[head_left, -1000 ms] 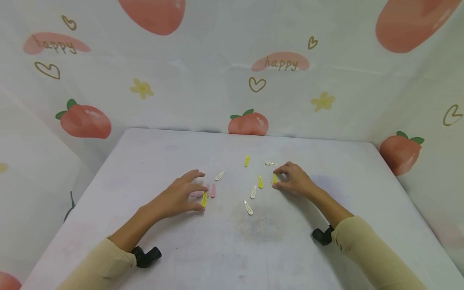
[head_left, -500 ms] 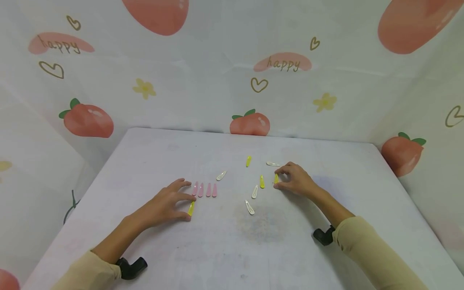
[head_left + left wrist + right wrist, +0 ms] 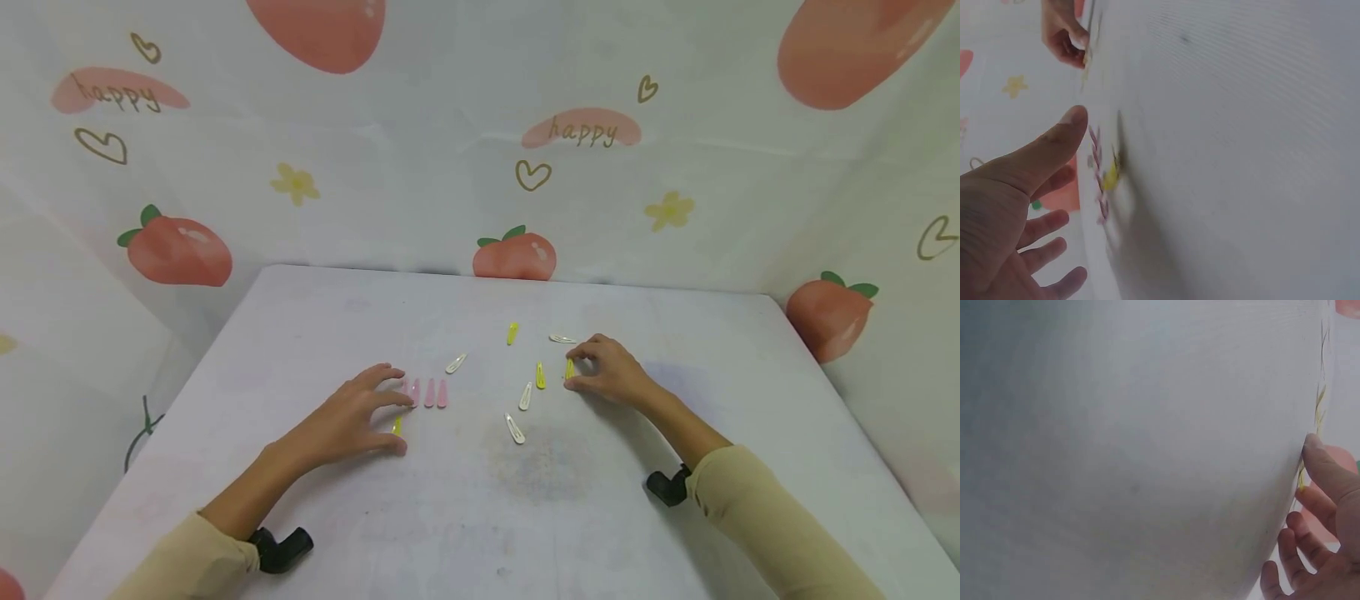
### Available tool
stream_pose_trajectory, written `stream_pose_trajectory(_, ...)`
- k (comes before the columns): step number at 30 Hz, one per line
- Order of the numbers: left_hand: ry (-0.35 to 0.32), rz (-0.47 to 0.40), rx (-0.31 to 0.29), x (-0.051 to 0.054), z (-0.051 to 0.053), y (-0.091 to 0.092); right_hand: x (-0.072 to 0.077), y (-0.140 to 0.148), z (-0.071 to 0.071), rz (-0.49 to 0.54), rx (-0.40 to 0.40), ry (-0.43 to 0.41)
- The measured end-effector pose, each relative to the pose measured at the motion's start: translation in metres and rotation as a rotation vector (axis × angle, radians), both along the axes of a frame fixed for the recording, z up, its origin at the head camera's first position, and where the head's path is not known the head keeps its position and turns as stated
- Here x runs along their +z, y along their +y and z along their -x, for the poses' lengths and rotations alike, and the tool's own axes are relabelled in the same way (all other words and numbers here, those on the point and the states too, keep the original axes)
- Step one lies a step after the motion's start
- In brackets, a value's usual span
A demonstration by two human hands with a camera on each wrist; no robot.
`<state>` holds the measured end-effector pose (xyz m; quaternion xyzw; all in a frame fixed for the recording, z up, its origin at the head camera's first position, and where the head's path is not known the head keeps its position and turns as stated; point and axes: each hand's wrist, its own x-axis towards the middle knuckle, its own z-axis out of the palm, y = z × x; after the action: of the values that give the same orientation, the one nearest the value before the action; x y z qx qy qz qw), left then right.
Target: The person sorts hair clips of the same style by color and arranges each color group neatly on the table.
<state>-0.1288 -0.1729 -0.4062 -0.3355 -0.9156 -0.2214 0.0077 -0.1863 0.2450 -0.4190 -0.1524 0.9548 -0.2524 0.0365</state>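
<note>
A yellow snap hair clip (image 3: 397,426) lies on the table between the thumb and fingers of my left hand (image 3: 341,421). In the left wrist view, the thumb and fingers are spread apart, clear of that yellow clip (image 3: 1111,177). Just beyond it, several pink snap hair clips (image 3: 429,393) form a row, partly covered by my left fingertips. My right hand (image 3: 613,372) pinches another yellow hair clip (image 3: 569,369) between thumb and forefinger at the table surface. In the right wrist view, this yellow clip (image 3: 1301,477) shows between the fingertips.
Between the hands lie a yellow clip (image 3: 540,375) and white clips, one upright (image 3: 526,396) and one slanted (image 3: 514,428). Farther back are another yellow clip (image 3: 512,333) and two white clips, left (image 3: 456,363) and right (image 3: 562,338). A peach-printed cloth (image 3: 420,167) hangs behind the table.
My left hand carried its yellow clip left and toward me, below the pink row, and has let go of it, fingers spreading. My right hand stays in place.
</note>
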Motion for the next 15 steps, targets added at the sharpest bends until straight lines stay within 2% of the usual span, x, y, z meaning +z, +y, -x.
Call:
stream_pose_trajectory(3,0.014,-0.026,-0.017,0.004,0.009,0.021,0.001,0.001,0.000,-0.002,-0.007,-0.005)
stream_pose_trajectory(7,-0.080,-0.003,-0.022,0.007,0.029,0.060,0.002,0.001,0.000,0.002,-0.016,-0.017)
stream_pose_trajectory(10,-0.141,0.021,-0.017,0.005,0.047,0.090,0.002,0.001,0.001,0.004,-0.016,-0.021)
stream_pose_trajectory(13,-0.140,0.035,-0.005,0.001,0.062,0.118,0.001,0.000,0.002,0.005,-0.013,-0.028)
stream_pose_trajectory(15,-0.105,0.048,-0.005,-0.002,0.068,0.134,0.001,-0.001,0.002,0.003,-0.006,-0.029)
